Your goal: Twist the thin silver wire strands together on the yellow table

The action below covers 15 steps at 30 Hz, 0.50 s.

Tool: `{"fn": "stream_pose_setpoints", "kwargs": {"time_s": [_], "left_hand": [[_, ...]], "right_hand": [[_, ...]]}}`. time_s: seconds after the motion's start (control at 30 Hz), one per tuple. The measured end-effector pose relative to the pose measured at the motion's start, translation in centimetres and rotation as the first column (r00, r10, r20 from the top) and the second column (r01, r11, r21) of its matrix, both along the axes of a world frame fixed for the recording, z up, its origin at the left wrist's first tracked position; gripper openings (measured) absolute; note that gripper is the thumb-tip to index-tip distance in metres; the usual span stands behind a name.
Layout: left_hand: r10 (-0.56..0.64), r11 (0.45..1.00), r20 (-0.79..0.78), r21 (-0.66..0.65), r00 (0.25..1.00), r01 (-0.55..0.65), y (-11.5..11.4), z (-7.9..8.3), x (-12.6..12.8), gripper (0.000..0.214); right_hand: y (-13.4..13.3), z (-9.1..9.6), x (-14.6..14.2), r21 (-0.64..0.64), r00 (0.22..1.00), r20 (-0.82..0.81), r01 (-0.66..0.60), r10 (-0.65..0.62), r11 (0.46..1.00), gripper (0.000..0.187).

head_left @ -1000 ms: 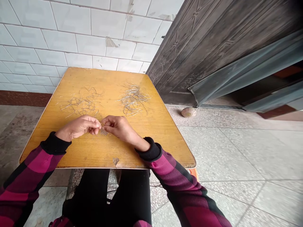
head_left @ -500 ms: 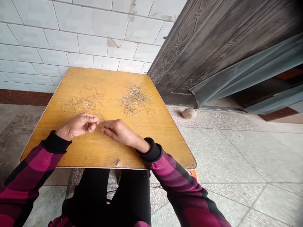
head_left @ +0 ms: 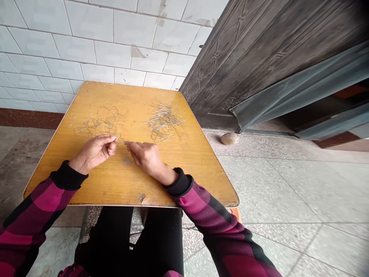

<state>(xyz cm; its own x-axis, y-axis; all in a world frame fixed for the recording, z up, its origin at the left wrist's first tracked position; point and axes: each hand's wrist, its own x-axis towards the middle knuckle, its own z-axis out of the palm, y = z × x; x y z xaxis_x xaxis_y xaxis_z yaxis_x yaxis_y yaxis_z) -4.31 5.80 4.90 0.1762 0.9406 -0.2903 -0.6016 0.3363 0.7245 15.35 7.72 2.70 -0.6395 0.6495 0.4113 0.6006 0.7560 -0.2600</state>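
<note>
Both my hands rest on a yellow wooden table [head_left: 178,169], near its middle. My left hand [head_left: 95,152] is curled, pinching a thin metal wire [head_left: 120,140] at its fingertips. My right hand [head_left: 145,156] is closed too, with thumb and forefinger pinched on the other end of the same wire. Just beyond my left hand lies a loose tangle of bent wires [head_left: 96,125]. A denser pile of straight wires [head_left: 164,121] lies beyond my right hand.
A white tiled wall [head_left: 86,42] stands behind the table. A dark carved door [head_left: 259,57] leans at the right. A small round stone-like object [head_left: 230,138] lies on the speckled floor by the door. A worn spot [head_left: 127,161] marks the tabletop between my hands.
My hands have moved slightly farther up the table and apart, from fingertips touching to a short gap bridged by the wire. The left hand now sits by the bent-wire tangle.
</note>
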Motion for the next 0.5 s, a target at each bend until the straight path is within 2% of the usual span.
{"fn": "stream_pose_setpoints", "kwargs": {"time_s": [0.17, 0.23, 0.3, 0.37, 0.5], "left_hand": [[0.008, 1.0, -0.014, 0.005, 1.0, -0.008, 0.1, -0.1, 0.1, 0.012], [0.024, 1.0, 0.002, -0.001, 1.0, -0.024, 0.2, 0.0, -0.1, 0.013], [0.041, 0.999, 0.019, -0.017, 0.999, -0.041, 0.3, 0.2, -0.4, 0.016], [0.062, 0.997, 0.033, -0.055, 0.997, -0.06, 0.5, 0.4, -0.6, 0.021], [0.105, 0.988, 0.098, -0.127, 0.99, -0.093, 0.7, 0.9, -1.2, 0.033]], "right_hand": [[-0.6, 0.0, -0.5, -0.326, 0.979, -0.205, -0.053, -0.016, 0.944, 0.021], [-0.7, -0.1, -0.9, -0.43, 0.955, -0.296, -0.114, -0.02, 0.895, 0.024], [-0.7, -0.5, -1.2, -0.538, 0.915, -0.399, -0.188, -0.053, 0.822, 0.024], [-0.5, -0.9, -1.4, -0.652, 0.863, -0.49, -0.268, -0.124, 0.709, 0.026], [-0.2, -1.2, -1.7, -0.802, 0.754, -0.581, -0.464, -0.306, 0.376, 0.028]]}}
